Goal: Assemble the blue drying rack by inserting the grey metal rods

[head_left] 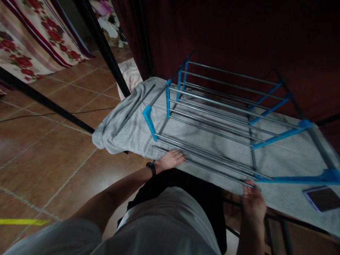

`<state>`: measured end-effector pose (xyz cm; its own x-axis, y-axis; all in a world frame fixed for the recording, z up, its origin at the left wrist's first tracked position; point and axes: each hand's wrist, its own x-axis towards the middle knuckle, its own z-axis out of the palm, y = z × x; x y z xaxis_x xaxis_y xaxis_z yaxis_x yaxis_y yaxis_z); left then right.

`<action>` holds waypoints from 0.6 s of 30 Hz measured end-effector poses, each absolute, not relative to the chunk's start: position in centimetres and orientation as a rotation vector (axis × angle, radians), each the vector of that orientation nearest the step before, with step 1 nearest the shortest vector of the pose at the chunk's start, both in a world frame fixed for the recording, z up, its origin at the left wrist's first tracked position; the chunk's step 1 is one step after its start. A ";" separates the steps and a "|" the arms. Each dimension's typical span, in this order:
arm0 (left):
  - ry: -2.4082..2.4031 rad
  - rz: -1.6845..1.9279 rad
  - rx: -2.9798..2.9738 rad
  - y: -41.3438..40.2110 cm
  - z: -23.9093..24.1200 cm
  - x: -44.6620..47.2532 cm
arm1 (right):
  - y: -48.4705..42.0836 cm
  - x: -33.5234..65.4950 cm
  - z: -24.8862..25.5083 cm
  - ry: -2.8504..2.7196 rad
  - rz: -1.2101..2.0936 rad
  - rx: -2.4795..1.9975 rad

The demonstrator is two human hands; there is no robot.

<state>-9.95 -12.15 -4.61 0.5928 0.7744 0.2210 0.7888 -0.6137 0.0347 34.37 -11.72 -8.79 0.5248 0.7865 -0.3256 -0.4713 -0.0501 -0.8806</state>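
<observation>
A rack of grey metal rods (212, 106) with blue plastic side brackets (149, 120) lies on a grey towel (127, 131) spread over a table. My left hand (170, 159), a black band on its wrist, rests with fingers stretched flat against the nearest rods (207, 163) at the table's front edge. My right hand (252, 200) is curled at the right end of the same rods, fingertips on them beside a blue bracket (297, 179).
A dark phone (322, 198) lies on the towel at the right. A dark red curtain (239, 32) hangs behind the table. Brown floor tiles (53, 152) lie to the left, with black frame poles (45, 102) and a floral cloth (32, 39).
</observation>
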 end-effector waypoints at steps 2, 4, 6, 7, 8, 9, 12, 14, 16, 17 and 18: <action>-1.360 -0.344 -2.728 -12.2 -4.5 -10.0 | -11.7 34.0 -8.4 -0.338 1.047 -1.245; -1.372 -0.361 -2.705 -12.2 -4.5 -10.0 | -11.7 33.6 -8.1 -0.350 1.049 -1.236; -1.383 -0.380 -2.691 -12.2 -4.4 -10.1 | -11.7 33.3 -7.9 -0.347 1.044 -1.231; -1.388 -0.390 -2.693 -12.1 -4.4 -10.2 | -11.7 33.1 -7.8 -0.346 1.037 -1.228; -1.393 -0.400 -2.700 -12.1 -4.3 -10.3 | -11.7 33.0 -7.7 -0.341 1.032 -1.226; -1.400 -0.408 -2.710 -12.0 -4.3 -10.4 | -11.8 32.8 -7.5 -0.331 1.031 -1.222; -1.430 -0.448 -2.733 -11.7 -4.3 -10.6 | -11.8 32.2 -7.0 -0.289 1.041 -1.203; -1.447 -0.504 -2.744 -11.4 -4.4 -10.8 | -11.8 31.8 -6.7 -0.283 1.031 -1.196; -1.447 -0.555 -2.735 -11.3 -4.5 -11.0 | -11.7 31.6 -6.6 -0.287 1.014 -1.190; -1.442 -0.570 -2.725 -11.2 -4.5 -11.0 | -11.7 31.5 -6.5 -0.288 1.011 -1.185; -1.437 -0.580 -2.712 -11.2 -4.5 -11.1 | -11.7 31.5 -6.5 -0.286 1.009 -1.179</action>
<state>-11.10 -11.16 -4.54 0.5077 0.7955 0.3308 0.8023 -0.5764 0.1548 31.49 -11.71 -6.52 0.5548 0.7760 -0.3000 -0.5028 0.0255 -0.8641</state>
